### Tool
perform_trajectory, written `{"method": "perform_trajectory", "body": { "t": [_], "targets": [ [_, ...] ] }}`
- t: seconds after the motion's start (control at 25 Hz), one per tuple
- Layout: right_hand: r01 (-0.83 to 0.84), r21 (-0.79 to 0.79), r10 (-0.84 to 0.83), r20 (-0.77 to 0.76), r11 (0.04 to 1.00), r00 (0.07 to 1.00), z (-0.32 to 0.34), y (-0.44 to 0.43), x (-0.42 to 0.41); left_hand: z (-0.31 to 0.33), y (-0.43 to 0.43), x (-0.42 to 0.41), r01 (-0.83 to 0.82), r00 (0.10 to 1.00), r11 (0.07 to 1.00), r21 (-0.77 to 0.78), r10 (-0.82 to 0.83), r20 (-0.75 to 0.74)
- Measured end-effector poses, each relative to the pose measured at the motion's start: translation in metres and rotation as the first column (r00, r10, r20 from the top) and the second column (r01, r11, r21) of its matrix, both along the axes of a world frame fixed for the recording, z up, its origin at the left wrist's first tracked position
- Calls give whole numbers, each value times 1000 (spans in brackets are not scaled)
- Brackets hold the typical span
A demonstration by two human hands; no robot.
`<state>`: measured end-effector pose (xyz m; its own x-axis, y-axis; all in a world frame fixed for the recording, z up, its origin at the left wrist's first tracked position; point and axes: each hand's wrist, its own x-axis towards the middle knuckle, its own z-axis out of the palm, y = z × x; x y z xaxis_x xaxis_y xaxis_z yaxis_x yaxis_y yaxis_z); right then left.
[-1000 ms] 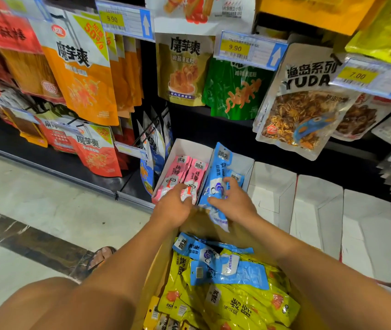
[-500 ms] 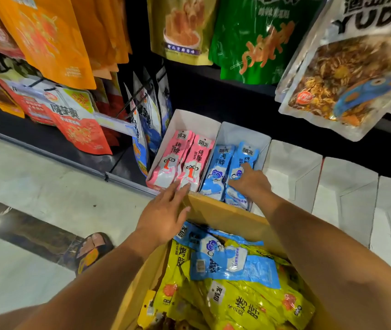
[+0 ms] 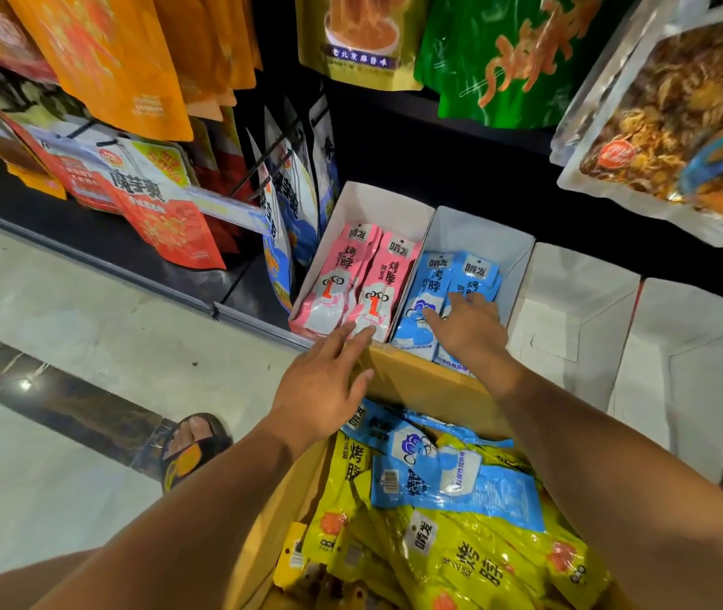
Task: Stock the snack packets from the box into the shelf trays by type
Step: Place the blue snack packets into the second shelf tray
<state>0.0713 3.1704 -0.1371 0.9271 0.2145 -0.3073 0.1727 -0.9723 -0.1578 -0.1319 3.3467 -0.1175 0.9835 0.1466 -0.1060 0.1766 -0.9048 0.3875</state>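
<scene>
A cardboard box [image 3: 434,383] sits below the shelf with blue packets [image 3: 448,477] lying on top of yellow packets [image 3: 474,548]. On the shelf, one white tray [image 3: 364,200] holds pink packets [image 3: 364,279]; the tray to its right [image 3: 509,244] holds blue packets [image 3: 432,275]. My left hand [image 3: 324,385] hovers with spread fingers over the box's far rim, fingertips at the pink packets' lower ends. My right hand [image 3: 467,328] lies flat on the blue packets in the tray, fingers straight.
Further white trays [image 3: 571,301] [image 3: 694,358] stand to the right. Large snack bags hang above: orange [image 3: 108,50], green [image 3: 505,59], clear [image 3: 681,125]. Red bags [image 3: 161,200] hang at left. A sandalled foot [image 3: 192,446] stands on the pale floor.
My right hand set the blue packets down in the second tray and now lies flat on them. My left hand drew back from the pink packets and opened over the box rim.
</scene>
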Motion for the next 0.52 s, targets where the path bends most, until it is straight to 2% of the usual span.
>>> {"method": "perform_trajectory", "body": {
  "t": [0.24, 0.52],
  "targets": [
    [-94, -165, 78, -100, 982, 992, -4, -1, -5, 3, -2, -1, -12, 1000, 1000, 18, 12, -28],
    [-81, -132, 63, -137, 988, 989, -5, 3, -4, 1, -2, 1, -14, 998, 998, 55, 17, -54]
  ]
}}
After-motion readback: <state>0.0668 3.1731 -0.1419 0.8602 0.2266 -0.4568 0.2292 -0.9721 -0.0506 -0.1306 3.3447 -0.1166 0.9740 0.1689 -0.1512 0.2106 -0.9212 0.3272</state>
